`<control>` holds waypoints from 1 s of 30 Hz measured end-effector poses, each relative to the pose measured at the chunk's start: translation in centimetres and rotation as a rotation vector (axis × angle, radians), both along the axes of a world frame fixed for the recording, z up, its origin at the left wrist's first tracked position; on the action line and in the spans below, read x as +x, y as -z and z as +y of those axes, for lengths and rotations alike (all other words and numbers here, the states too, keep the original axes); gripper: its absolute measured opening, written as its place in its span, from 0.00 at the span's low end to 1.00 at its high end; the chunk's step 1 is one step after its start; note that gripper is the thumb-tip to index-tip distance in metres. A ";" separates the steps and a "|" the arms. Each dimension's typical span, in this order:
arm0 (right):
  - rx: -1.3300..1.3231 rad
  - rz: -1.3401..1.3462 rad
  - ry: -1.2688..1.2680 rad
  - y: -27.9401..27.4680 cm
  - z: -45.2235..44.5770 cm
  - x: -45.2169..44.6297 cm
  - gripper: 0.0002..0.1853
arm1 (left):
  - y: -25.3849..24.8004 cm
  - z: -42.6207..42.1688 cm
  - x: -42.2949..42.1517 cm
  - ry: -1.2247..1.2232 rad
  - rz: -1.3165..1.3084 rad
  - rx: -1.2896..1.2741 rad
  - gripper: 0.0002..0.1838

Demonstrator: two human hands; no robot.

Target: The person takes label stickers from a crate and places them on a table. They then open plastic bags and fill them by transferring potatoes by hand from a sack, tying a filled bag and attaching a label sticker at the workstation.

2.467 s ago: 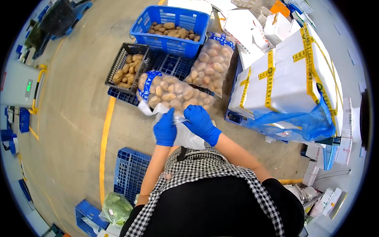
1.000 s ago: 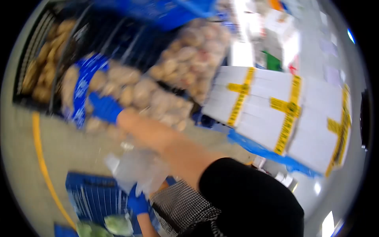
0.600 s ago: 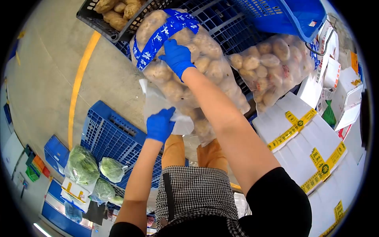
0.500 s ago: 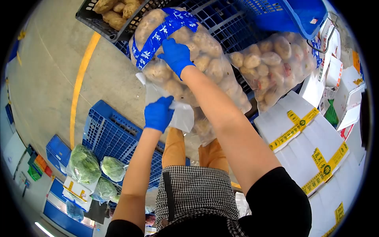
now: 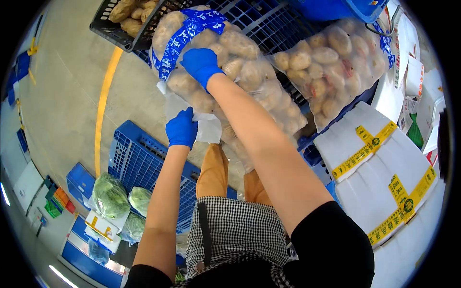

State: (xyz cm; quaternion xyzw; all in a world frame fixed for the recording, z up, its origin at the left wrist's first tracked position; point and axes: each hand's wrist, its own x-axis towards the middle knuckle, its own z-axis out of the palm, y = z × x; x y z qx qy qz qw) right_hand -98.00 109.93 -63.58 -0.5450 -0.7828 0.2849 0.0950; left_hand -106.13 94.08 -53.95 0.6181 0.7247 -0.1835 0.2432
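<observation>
A large clear bag of potatoes [image 5: 242,72] with a blue printed band lies in front of me. My right hand [image 5: 201,66], in a blue glove, has its fingers curled against the top of this bag, just below the band; the fingertips are partly hidden. Lower and to the left, my left hand [image 5: 182,128], also gloved in blue, is closed on translucent plastic film [image 5: 207,128] hanging at the bag's near left side. Whether this film belongs to the bag, I cannot tell. A second bag of potatoes [image 5: 326,65] lies to the right.
A black crate [image 5: 128,44] of potatoes stands at the far left, a blue tub [image 5: 331,9] at the far right. White boxes [image 5: 353,129] with yellow tape are stacked at right. Wrapped cabbages [image 5: 109,196] and a blue pallet [image 5: 132,153] are at lower left.
Both hands have shifted slightly left in view, together with the large bag. My right hand's fingers look more curled now. My left hand still holds the film.
</observation>
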 end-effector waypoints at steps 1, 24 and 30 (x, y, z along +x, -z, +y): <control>-0.027 0.034 -0.010 -0.5 -0.4 0.6 0.14 | 0.2 -0.4 -0.4 0.008 0.004 0.038 0.20; -0.245 0.373 0.109 1.8 -4.4 6.3 0.15 | 8.6 8.1 0.6 0.072 -0.480 0.310 0.27; -0.252 0.272 0.062 0.9 -3.7 5.7 0.09 | 8.3 8.7 2.5 -0.029 -0.296 0.344 0.14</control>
